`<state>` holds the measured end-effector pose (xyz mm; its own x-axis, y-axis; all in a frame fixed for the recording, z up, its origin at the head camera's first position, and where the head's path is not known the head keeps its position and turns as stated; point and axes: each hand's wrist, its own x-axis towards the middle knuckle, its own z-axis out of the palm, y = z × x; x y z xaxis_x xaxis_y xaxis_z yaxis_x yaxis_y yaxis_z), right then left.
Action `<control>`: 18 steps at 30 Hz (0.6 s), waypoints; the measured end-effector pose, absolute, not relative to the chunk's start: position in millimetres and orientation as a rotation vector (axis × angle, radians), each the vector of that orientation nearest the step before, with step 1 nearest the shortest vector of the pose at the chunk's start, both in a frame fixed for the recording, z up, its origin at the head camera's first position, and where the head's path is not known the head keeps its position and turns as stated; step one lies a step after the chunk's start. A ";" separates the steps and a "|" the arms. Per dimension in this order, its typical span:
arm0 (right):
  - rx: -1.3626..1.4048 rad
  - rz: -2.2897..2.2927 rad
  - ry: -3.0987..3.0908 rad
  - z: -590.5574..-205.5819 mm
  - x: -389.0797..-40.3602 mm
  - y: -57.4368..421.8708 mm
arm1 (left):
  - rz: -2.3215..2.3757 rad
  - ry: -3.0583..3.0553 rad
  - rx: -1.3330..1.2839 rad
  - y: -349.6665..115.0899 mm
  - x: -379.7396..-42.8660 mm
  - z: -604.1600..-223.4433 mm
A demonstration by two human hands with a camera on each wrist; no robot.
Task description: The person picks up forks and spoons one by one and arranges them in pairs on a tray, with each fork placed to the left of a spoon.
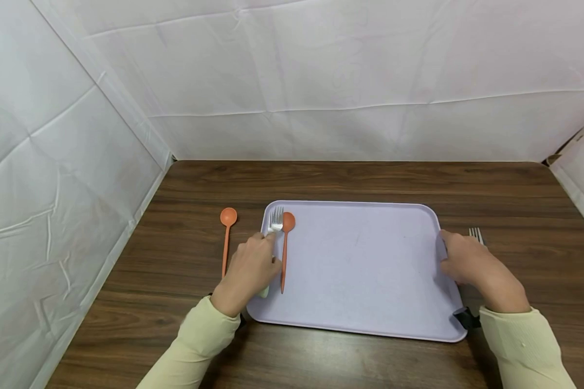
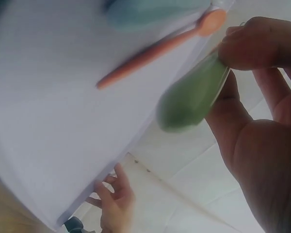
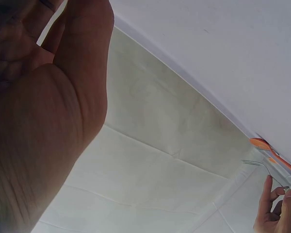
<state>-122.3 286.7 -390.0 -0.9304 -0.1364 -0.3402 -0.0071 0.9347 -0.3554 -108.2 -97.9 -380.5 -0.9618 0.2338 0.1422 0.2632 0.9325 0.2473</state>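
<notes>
A pale lilac tray (image 1: 360, 259) lies on the table. At its left end, my left hand (image 1: 253, 265) pinches the green handle (image 2: 194, 97) of a fork (image 1: 276, 220) between thumb and fingers. An orange spoon (image 1: 285, 251) lies along the tray's left side, right of that fork. The left wrist view also shows a blurred bluish-green handle-like thing (image 2: 150, 10) on the tray, partly cut off. My right hand (image 1: 472, 262) grips the tray's right rim; its fingertips are partly hidden. Just past it, another fork (image 1: 476, 234) shows its tines, the rest hidden by the hand.
Left of the tray, a second orange spoon (image 1: 226, 235) lies on the dark wooden table (image 1: 370, 181), its lower end behind my left hand. White sheeting (image 1: 340, 70) encloses the back and sides.
</notes>
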 end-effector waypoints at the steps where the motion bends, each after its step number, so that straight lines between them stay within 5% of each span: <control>1: -0.105 -0.500 2.727 -390.1 -122.2 286.8 | -0.400 -2.980 -0.391 -97.0 -107.9 -380.6; 18: -0.108 -0.491 2.739 -390.5 -122.3 286.8 | -0.367 -2.932 -0.528 -78.3 -108.5 -378.4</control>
<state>-122.3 286.8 -390.5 -0.9343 -0.1352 -0.3300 -0.0122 0.9369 -0.3495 -108.5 -78.3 -378.4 -0.9288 0.3246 0.1788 0.3586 0.9088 0.2130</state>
